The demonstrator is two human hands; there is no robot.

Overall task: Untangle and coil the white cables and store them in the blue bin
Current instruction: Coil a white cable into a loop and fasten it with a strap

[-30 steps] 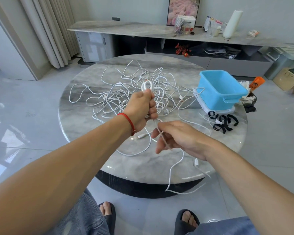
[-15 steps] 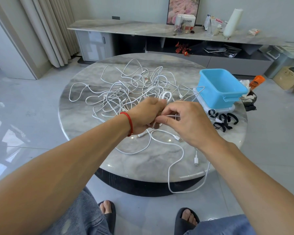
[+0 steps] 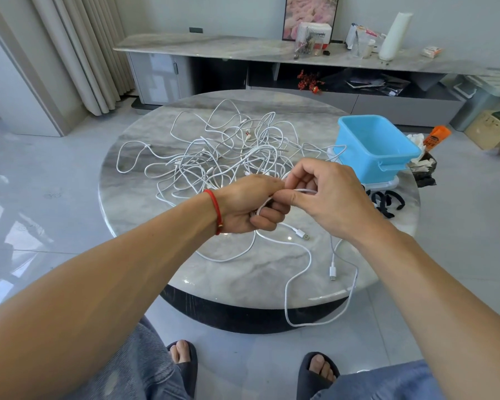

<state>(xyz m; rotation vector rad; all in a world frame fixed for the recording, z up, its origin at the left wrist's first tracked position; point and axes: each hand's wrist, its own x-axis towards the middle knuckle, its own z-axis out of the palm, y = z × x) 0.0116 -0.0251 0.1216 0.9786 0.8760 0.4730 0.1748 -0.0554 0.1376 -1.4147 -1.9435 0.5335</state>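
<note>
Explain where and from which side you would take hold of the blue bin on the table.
Grip the blue bin by its projecting rim lip on the near right side, coming in from the right with fingers under the lip. That flange juts out like a handle, and the side is free of cables.

A round grey marble counter [image 3: 145, 197] carries a loose tangle of white cables [image 3: 228, 157] across its middle. Near its right edge a blue bin [image 3: 378, 151] stands on a white lid [image 3: 383, 186], with black straps [image 3: 387, 202] just beside it. One cable [image 3: 306, 284] hangs over the front edge.
</note>
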